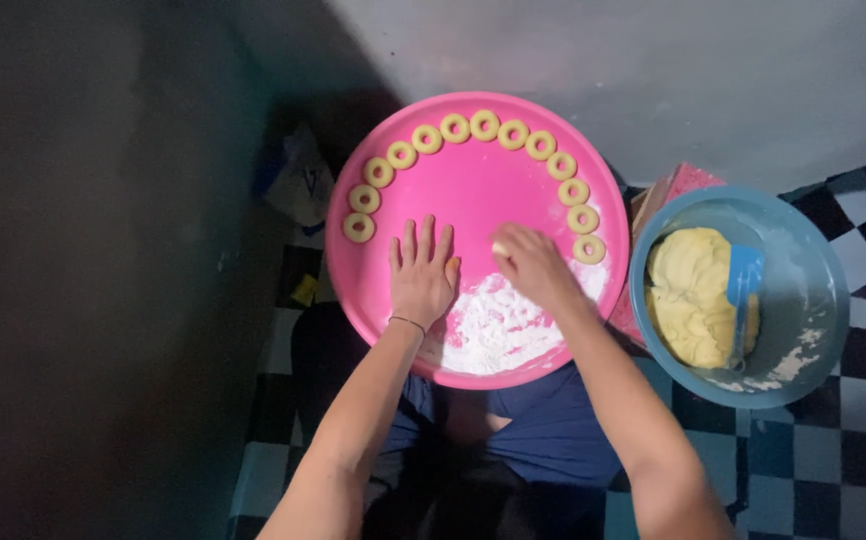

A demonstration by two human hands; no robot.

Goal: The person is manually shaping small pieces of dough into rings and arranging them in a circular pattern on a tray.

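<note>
Shaping dough: the left hand [421, 272] lies flat, empty, on the round pink plastic tray [473, 180]; the right hand [531, 262] pinches a small pale dough piece [500, 247], likely needing rolling beside the dough rings [483, 125].

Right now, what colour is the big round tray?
Bright pink tray, seen best from the head view.

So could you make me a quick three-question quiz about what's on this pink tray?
1. True or false: the dough rings lie in an arc along the far rim of the pink tray.
2. What does the left hand do? A) grips a spoon B) lies flat, fingers spread, on the tray C) reaches into the bowl
3. Fill in: the blue scraper rests on the yellow ____ in the blue bowl.

Key: 1 true; 2 B; 3 dough. The right hand pinches a small dough piece beside the flour.
</note>
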